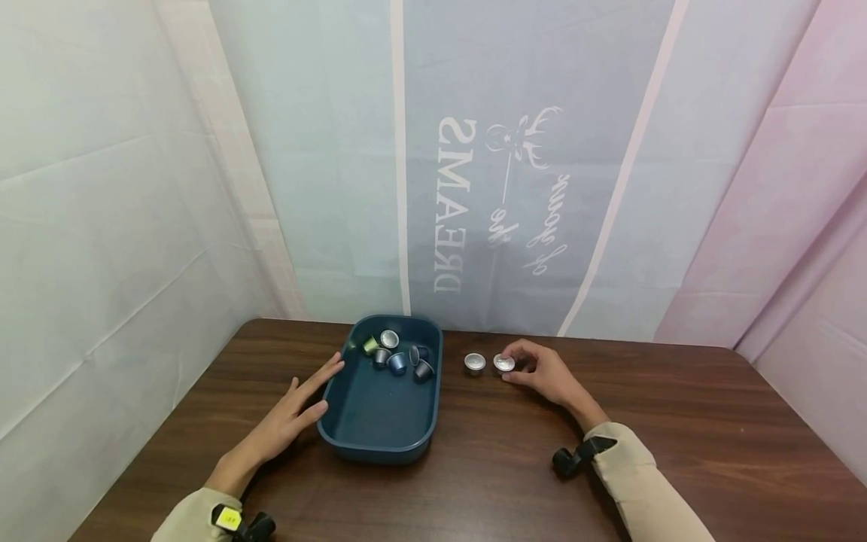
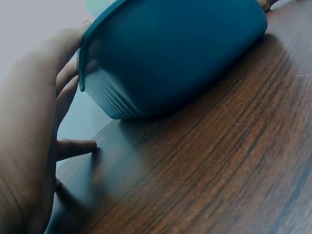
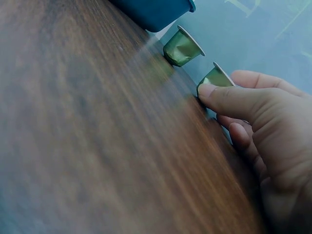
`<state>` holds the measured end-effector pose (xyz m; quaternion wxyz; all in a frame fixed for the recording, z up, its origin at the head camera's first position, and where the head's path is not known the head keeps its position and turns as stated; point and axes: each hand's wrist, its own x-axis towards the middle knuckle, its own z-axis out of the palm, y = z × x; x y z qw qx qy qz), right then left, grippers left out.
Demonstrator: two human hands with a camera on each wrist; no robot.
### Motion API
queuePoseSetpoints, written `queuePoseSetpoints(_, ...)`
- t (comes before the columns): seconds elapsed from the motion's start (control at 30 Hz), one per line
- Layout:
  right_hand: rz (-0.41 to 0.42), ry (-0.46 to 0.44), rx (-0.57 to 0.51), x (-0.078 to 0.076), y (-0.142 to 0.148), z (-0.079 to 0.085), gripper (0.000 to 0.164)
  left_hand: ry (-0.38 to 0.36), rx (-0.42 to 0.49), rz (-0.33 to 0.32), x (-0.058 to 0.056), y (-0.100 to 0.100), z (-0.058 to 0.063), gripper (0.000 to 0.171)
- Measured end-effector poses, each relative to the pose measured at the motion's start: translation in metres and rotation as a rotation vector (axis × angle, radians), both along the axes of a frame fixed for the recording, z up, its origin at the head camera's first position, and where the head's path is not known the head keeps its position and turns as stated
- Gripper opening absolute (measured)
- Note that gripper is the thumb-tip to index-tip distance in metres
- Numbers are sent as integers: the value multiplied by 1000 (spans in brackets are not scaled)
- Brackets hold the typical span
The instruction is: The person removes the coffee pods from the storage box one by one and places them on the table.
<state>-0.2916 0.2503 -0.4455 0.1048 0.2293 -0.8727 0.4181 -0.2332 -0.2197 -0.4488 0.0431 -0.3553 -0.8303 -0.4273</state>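
Note:
My right hand [image 1: 546, 370] pinches a green coffee capsule [image 3: 218, 78] between thumb and fingers, its silver lid facing up, down at the table. Just left of it a second green coffee capsule [image 1: 475, 363] stands lid up on the wood. A blue-green plastic bin [image 1: 379, 455] is to the left, with several coffee capsules [image 1: 397, 363] lying in its far half, green, blue and dark ones. Along the bin's left side my left hand [image 1: 287, 418] is spread, fingers straight, fingertips right at the rim.
The brown wooden table [image 1: 501, 482] reaches back to a hanging cloth [image 1: 339, 188] with printed lettering. More pale cloth [image 1: 101, 226] hangs on the left side. Each wrist carries a black camera strap [image 1: 582, 457] over a beige sleeve.

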Motion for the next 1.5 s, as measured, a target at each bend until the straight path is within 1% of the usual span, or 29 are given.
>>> queuePoseSetpoints(0.1,3,-30,-12,-3,4,-4,34,3,0,0,1,0,0,58)
queuePoseSetpoints(0.2,29,-46,-40,-5,6,-5,35,5,6,-3,1,0,0,58)
queuePoseSetpoints(0.3,54,-71,-59,4,3,8,36,7,10,-4,1,0,0,58)
queuePoseSetpoints(0.43,65,-66,-61,16,-1,28,38,9,10,-3,0,0,-1,58)
queuePoseSetpoints(0.57,74,-46,-120,15,2,32,37,13,12,-5,0,-1,-2,57)
queuePoseSetpoints(0.67,84,-48,-181,15,6,35,35,16,11,-5,-1,-1,-3,57)
queuePoseSetpoints(0.83,90,7,-184,17,5,41,32,9,4,-4,-1,-1,-2,58)
queuePoseSetpoints(0.9,103,28,-179,18,1,46,31,6,3,-4,-1,-1,-2,58)
queuePoseSetpoints(1.2,219,34,-212,20,-28,67,30,5,8,-2,-1,-1,-2,58)
queuePoseSetpoints(1.37,267,41,-194,18,-46,76,32,6,5,-1,0,0,-3,58)
queuePoseSetpoints(1.5,283,35,-168,15,-58,80,32,3,2,4,0,0,-2,58)
